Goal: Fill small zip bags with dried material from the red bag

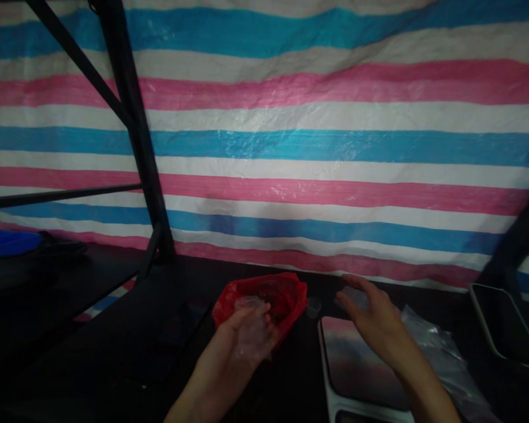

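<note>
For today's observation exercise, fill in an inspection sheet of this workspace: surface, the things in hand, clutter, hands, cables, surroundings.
Surface: dark table, dimly lit.
Things in hand: small clear bag in the left hand, in front of an open red bag with dark contents, too dim to identify.
Clutter: scale with a shiny plate; clear plastic bags to its right; a dark tray at far right; something blue on the left shelf.
Hands: left closed on the small clear bag; right hand open above the scale, fingers spread.
Cables: nothing seen.
Surroundings: striped tarp behind; black metal frame.
</note>
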Motion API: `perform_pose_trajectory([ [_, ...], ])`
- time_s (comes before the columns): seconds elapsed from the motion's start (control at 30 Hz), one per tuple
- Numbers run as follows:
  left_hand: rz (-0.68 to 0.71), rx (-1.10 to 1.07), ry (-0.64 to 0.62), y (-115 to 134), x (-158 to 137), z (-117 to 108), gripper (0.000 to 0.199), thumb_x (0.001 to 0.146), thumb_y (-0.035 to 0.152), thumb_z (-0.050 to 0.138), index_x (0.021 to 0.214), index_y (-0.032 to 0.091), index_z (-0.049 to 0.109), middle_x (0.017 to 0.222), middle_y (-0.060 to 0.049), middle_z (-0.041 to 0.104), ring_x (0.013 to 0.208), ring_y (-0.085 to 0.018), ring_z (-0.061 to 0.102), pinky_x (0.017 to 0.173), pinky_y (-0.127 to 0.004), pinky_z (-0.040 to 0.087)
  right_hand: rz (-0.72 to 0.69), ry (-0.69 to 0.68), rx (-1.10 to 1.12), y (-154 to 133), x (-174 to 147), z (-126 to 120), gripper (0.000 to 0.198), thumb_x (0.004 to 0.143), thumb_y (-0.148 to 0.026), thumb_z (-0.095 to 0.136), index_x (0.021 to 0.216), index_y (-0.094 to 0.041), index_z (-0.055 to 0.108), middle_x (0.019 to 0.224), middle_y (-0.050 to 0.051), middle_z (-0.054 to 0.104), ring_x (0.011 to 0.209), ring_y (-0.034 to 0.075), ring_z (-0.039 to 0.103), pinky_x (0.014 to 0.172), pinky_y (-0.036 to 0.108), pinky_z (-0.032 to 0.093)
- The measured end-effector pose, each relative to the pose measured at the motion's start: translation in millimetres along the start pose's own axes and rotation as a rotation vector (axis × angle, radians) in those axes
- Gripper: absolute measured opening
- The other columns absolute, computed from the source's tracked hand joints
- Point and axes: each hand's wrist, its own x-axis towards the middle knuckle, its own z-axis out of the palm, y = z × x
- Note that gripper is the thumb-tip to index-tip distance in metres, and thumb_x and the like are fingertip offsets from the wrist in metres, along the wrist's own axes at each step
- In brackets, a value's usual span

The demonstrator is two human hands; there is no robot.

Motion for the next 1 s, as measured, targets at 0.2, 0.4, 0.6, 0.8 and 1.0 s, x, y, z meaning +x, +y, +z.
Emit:
perform_pose_trajectory([
  [0.2, 0.264, 0.559, -0.21, -41, -14, -27, 0.04, 0.087, 0.045, 0.079, 0.12, 0.021, 0.077, 0.091, -0.006, 0.078, 0.087, -0.023, 0.074, 0.083, -0.034, 0.06, -0.119, 0.23, 0.289, 19, -1, -28, 0.043, 0.085, -0.052, 0.058, 0.109, -0.022, 0.077, 0.113, 0.013, 0.08, 0.109, 0.033, 0.072, 0.104, 0.053, 0.05],
  [0.4, 0.544, 1.361, -0.307, -89, -16, -57, 0.061, 0.095, 0.042, 0.061, 0.153, 0.026, 0.056, 0.161, -0.013, 0.054, 0.155, -0.036, 0.041, 0.129, -0.058, 0.031, -0.163, 0.196, 0.291, 47, -35, -36, 0.034, 0.075, -0.036, 0.054, 0.098, -0.024, 0.076, 0.102, 0.009, 0.077, 0.099, 0.03, 0.07, 0.096, 0.048, 0.053],
  [0.6, 0.886, 1.799, -0.134, -92, -17, -65, 0.057, 0.103, 0.031, 0.046, 0.16, 0.026, 0.045, 0.147, -0.014, 0.061, 0.133, -0.031, 0.058, 0.117, -0.055, 0.046, -0.193, 0.125, 0.223, 91, -110, -6, 0.054, 0.068, -0.023, 0.052, 0.119, -0.028, 0.072, 0.123, 0.007, 0.071, 0.121, 0.03, 0.064, 0.105, 0.048, 0.048],
  [0.8, 0.907, 1.9, -0.181, -85, -13, -39, 0.077, 0.092, 0.044, 0.072, 0.16, 0.019, 0.045, 0.152, -0.018, 0.058, 0.141, -0.037, 0.052, 0.119, -0.059, 0.041, -0.205, 0.206, -0.054, 99, -139, 18, 0.065, 0.077, -0.016, 0.05, 0.139, -0.032, 0.06, 0.138, 0.007, 0.06, 0.127, 0.031, 0.057, 0.104, 0.047, 0.044],
  [1.0, 0.98, 1.897, -0.13, -84, -47, -47, 0.071, 0.098, 0.042, 0.064, 0.163, 0.025, 0.041, 0.155, -0.015, 0.056, 0.144, -0.034, 0.051, 0.121, -0.056, 0.043, -0.187, 0.21, -0.097, 90, -137, 19, 0.067, 0.075, -0.015, 0.051, 0.139, -0.033, 0.061, 0.141, 0.006, 0.057, 0.129, 0.031, 0.056, 0.106, 0.048, 0.041],
])
